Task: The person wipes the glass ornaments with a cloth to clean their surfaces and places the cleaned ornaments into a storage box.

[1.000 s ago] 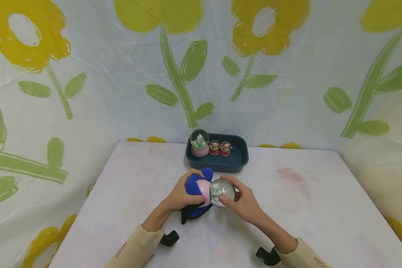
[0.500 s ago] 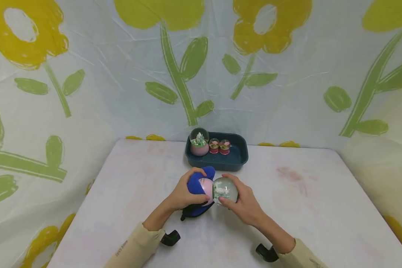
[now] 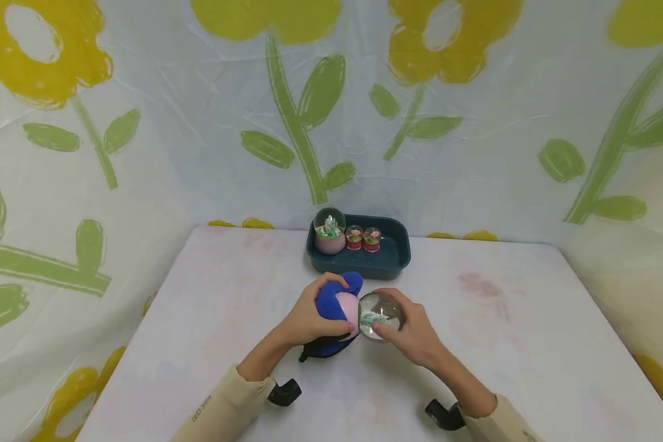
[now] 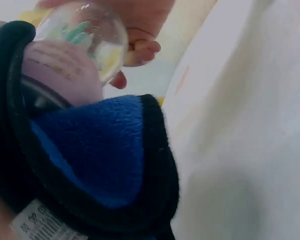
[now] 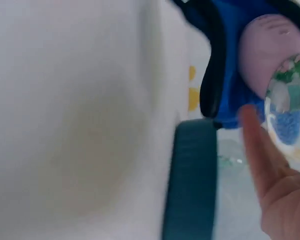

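A snow globe lies on its side between the hands in the head view, its clear dome point(image 3: 382, 316) to the right and its pink base point(image 3: 349, 312) to the left. White and green shapes show inside the glass. My left hand point(image 3: 317, 316) grips the base through a blue plush cloth point(image 3: 327, 301) with black edging, which wraps the base. My right hand point(image 3: 411, 328) holds the dome, thumb in front and fingers over the top. In the left wrist view a label point(image 4: 45, 222) with a barcode hangs from the cloth's edge.
Behind the hands a dark teal tray point(image 3: 393, 256) stands on the white table point(image 3: 503, 344). At its left is another snow globe point(image 3: 329, 232) with a pink base, beside two small red-based globes point(image 3: 354, 238). A flowered cloth point(image 3: 199, 123) hangs behind the table.
Both hands have shifted slightly to the right with the snow globe and the blue cloth. The shapes inside the dome appear at a different angle. Both hands keep their hold.
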Action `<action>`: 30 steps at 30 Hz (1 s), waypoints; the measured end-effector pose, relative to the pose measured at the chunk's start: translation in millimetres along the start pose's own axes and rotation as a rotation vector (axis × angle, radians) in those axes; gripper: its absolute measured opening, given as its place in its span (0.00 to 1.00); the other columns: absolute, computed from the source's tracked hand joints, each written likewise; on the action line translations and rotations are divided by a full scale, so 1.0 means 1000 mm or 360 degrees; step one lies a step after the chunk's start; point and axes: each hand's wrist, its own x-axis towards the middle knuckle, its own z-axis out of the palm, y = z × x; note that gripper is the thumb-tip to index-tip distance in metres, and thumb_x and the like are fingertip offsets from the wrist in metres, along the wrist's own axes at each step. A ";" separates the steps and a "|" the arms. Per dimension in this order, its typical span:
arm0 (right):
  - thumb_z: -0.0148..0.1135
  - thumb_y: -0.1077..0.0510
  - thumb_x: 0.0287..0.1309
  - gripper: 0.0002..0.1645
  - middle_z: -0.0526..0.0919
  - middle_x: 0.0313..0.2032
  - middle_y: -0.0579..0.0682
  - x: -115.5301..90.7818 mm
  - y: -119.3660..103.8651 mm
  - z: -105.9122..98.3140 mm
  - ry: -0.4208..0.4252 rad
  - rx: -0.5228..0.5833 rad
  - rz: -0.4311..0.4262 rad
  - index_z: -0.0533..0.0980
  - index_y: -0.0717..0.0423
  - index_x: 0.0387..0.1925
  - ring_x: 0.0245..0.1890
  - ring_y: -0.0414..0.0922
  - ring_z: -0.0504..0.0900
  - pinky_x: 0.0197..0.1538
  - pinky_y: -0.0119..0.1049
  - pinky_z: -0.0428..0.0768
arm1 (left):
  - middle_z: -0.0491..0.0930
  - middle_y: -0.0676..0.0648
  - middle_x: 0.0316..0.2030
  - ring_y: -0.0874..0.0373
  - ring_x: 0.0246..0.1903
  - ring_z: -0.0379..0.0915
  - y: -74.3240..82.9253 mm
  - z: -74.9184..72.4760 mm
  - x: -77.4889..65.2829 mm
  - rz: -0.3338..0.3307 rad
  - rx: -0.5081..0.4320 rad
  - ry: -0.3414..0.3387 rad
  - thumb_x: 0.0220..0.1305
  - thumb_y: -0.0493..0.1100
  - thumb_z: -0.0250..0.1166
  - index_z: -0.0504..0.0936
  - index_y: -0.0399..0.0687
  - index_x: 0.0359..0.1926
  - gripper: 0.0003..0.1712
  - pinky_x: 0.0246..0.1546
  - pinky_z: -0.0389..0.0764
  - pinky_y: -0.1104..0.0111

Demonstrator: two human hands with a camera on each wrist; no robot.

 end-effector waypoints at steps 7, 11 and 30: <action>0.82 0.58 0.38 0.60 0.69 0.62 0.52 0.001 -0.002 -0.005 -0.0079 0.0089 -0.0301 0.57 0.51 0.71 0.51 0.47 0.74 0.39 0.37 0.81 | 0.64 0.43 0.61 0.41 0.55 0.65 -0.009 0.001 0.002 -0.0060 -0.0126 0.0076 0.50 0.52 0.72 0.70 0.57 0.57 0.34 0.48 0.75 0.51; 0.81 0.67 0.34 0.54 0.73 0.59 0.58 0.007 0.009 -0.005 0.0007 0.0266 -0.0350 0.65 0.59 0.66 0.50 0.49 0.74 0.44 0.36 0.80 | 0.63 0.41 0.60 0.40 0.53 0.66 -0.007 0.005 0.000 -0.0107 -0.0166 0.0057 0.51 0.52 0.72 0.69 0.57 0.58 0.34 0.47 0.77 0.52; 0.71 0.75 0.44 0.39 0.74 0.55 0.52 0.059 -0.012 -0.062 0.0692 0.0441 -0.0015 0.69 0.62 0.61 0.52 0.47 0.73 0.49 0.29 0.76 | 0.64 0.42 0.63 0.44 0.57 0.66 -0.019 -0.012 0.000 -0.0127 -0.0177 0.0341 0.53 0.39 0.73 0.68 0.53 0.60 0.35 0.54 0.72 0.51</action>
